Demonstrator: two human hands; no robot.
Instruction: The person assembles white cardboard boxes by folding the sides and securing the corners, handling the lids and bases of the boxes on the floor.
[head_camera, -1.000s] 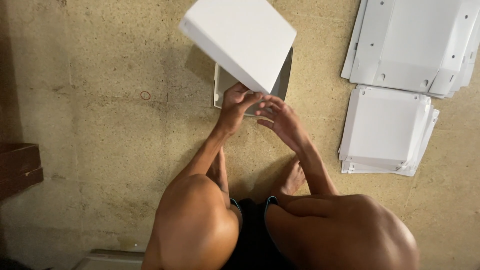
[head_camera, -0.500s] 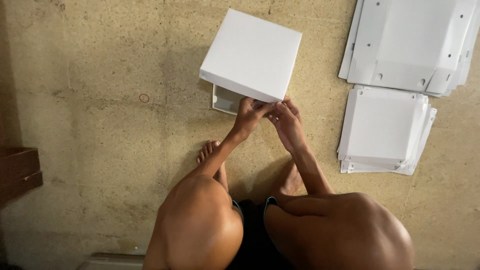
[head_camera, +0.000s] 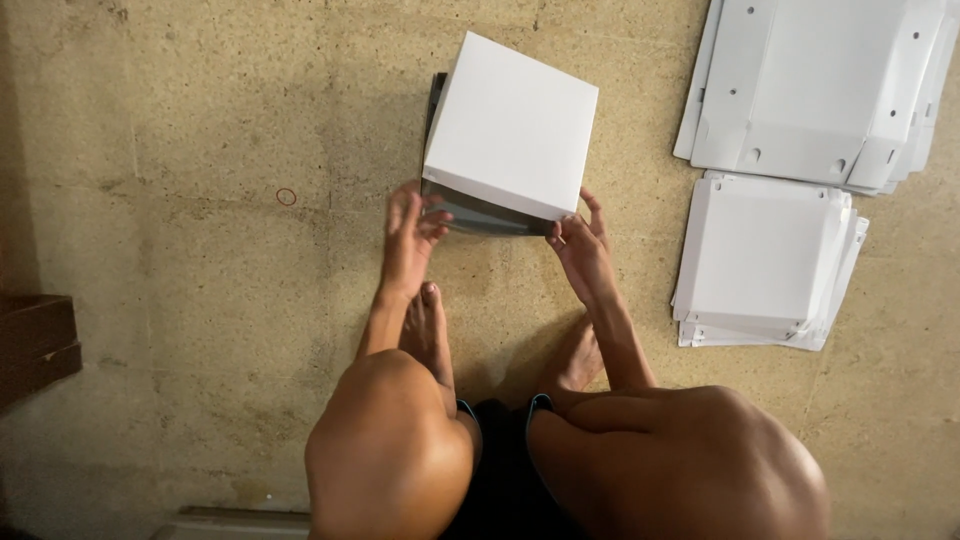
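Note:
A white cardboard box (head_camera: 510, 125) stands on the rough floor in front of me, its hinged lid lowered almost flat, with a dark gap left along the near edge. My left hand (head_camera: 408, 240) is at the box's near left corner with its fingers spread, the tips touching the front edge. At the near right corner, my right hand (head_camera: 582, 250) pinches the lid's edge between thumb and fingers. My bare knees and feet are just below the hands.
Two stacks of flat white cardboard blanks lie to the right, a larger one (head_camera: 820, 90) at the top and a smaller one (head_camera: 765, 260) below it. A dark wooden object (head_camera: 35, 345) sits at the left edge.
The lid, raised steeply a second ago, has swung down over the box. My hands have moved apart from the middle of the front edge to its two corners.

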